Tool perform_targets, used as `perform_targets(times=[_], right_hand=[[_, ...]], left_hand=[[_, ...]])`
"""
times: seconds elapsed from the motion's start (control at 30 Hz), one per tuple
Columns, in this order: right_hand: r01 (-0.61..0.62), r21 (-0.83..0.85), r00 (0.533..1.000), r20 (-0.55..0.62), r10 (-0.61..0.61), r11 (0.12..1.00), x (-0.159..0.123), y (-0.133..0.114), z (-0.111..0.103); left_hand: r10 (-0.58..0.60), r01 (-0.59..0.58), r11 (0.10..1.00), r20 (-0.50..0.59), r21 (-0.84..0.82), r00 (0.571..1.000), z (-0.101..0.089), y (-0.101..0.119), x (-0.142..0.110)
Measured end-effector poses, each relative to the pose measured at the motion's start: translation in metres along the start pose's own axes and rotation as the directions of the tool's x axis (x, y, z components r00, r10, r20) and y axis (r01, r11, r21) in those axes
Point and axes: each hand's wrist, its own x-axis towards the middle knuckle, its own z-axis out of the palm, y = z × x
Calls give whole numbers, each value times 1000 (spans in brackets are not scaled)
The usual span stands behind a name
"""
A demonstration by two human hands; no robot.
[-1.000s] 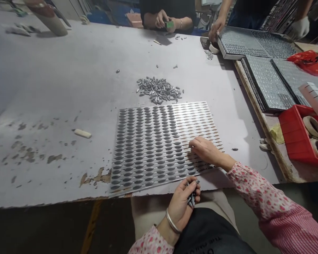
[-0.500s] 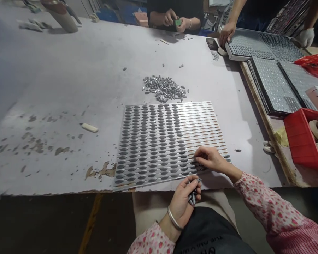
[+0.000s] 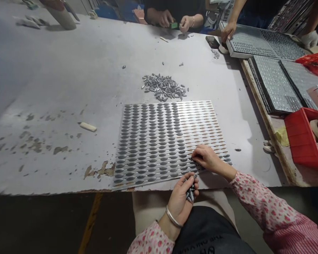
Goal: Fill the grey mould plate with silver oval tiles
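Note:
A flat panel lies at the table's front edge, its left part covered with rows of dark grey oval pieces, its right part showing bare slots with brownish lines. My right hand rests on the panel's lower right, fingers pinched together at a slot; whatever is between the fingertips is hidden. Just off the panel's front edge, my left hand is curled around several small grey oval pieces, some showing between the fingers. Beyond the panel lies a loose heap of the same oval pieces.
A pale marker-like stick lies left of the panel. At right stand a red bin with tape rolls and stacked panels. Across the table, one person's hands hold a green item; another person's hand grips a tray.
My right hand has shifted slightly left along the panel, still pinched. My left hand has moved a little up and left with its pieces. The hands of the person opposite have moved apart.

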Motion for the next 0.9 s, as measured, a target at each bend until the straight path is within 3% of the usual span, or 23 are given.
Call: perform_targets(times=[0.13,0.3,0.43,0.53,0.67,0.9], right_hand=[[11,138,1000,1,-11,990,-3,-12,-12],[37,448,985,134,-108,893,-22,-27,-23],[-115,568,992,107,66,815,-29,-23,-27],[-175,464,985,69,161,868,-26,-10,-33],[-94,115,995,36,91,989,-21,6,-32],[-42,-109,999,0,42,993,-15,12,-8]], left_hand=[[22,-23,999,-19,-48,1000,4,4,0],[23,-25,996,-18,-85,1000,11,4,0],[-5,5,999,-9,-32,1000,15,4,-2],[-35,36,998,-17,53,999,14,5,-5],[-53,51,993,14,102,999,10,3,-5],[-46,35,994,102,102,994,7,1,-4]])
